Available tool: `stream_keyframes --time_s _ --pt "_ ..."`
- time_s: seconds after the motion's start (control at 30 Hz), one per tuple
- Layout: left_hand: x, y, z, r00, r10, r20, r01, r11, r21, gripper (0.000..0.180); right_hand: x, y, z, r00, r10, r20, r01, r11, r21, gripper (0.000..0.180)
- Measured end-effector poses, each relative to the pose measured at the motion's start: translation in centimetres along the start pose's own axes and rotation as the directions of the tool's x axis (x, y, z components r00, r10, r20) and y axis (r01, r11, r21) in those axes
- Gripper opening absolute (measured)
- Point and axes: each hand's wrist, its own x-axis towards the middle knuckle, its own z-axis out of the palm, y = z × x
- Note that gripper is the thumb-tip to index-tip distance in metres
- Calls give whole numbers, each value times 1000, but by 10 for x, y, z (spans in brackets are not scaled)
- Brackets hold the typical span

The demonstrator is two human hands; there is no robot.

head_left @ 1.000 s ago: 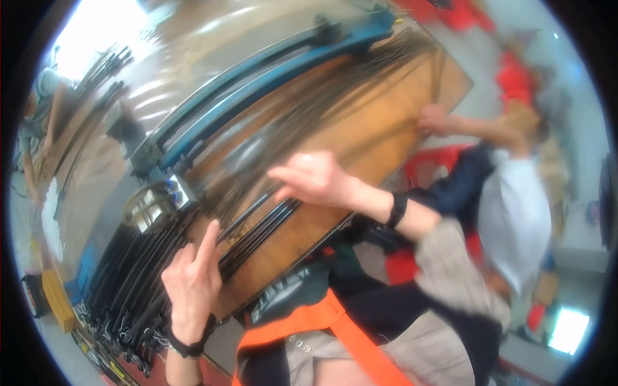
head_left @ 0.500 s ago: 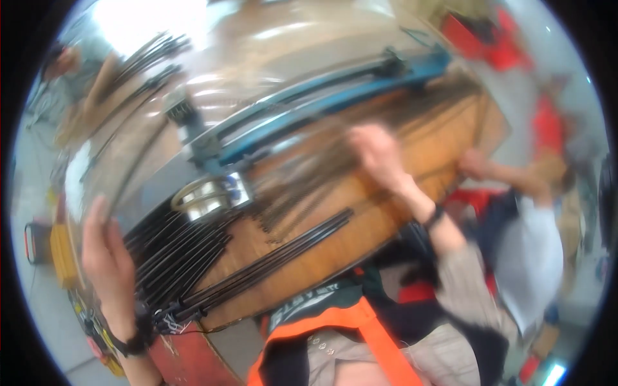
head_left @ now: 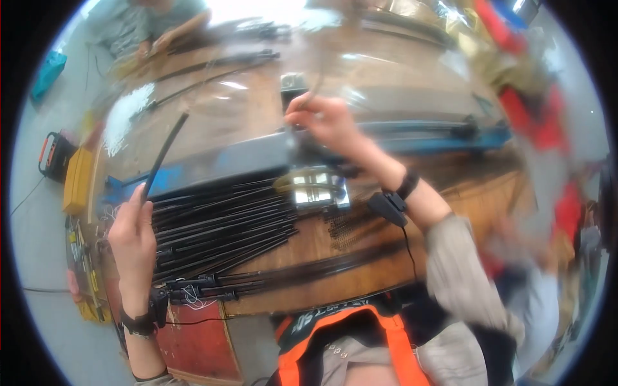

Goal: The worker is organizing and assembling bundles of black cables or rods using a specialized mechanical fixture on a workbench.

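My left hand [head_left: 133,241] is closed around the lower end of a thin black rod [head_left: 166,154], which slants up and to the right. My right hand [head_left: 328,125] is pinched above the blue clamping fixture; a thin, blurred strand rises from its fingertips, too smeared to name. Below that hand sits a shiny metal block [head_left: 320,193] with a yellowish tube [head_left: 302,181] across it. Many black rods [head_left: 219,219] lie in a bundle between my left hand and the block. Long thin springs [head_left: 347,228] lie to the block's right.
A long blue rail [head_left: 444,143] runs across the wooden table [head_left: 309,248]. More dark rods with black end fittings [head_left: 212,281] lie along the near edge. A yellow box [head_left: 78,181] stands left of the table. Across it a person [head_left: 168,29] works; another person [head_left: 537,302] is close on my right.
My left hand, open before, now holds a black rod upward. My right hand has moved left and up from over the springs to above the fixture. The whole view has turned.
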Motion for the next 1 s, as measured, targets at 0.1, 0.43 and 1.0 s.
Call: stream_keyframes --time_s 0.1,0.43,1.0 --pt "-5 -8 8 999 -22 38 25 997 -67 29 5 0 6 999 -6 40 7 1000 -24 10" --pt "15 -10 26 999 32 -27 -35 992 -121 26 14 -1 27 947 -96 306 249 823 -510 2" --pt "87 38 169 926 376 42 -365 916 -165 15 -149 55 -233 994 -9 -107 -90 474 -876 3"
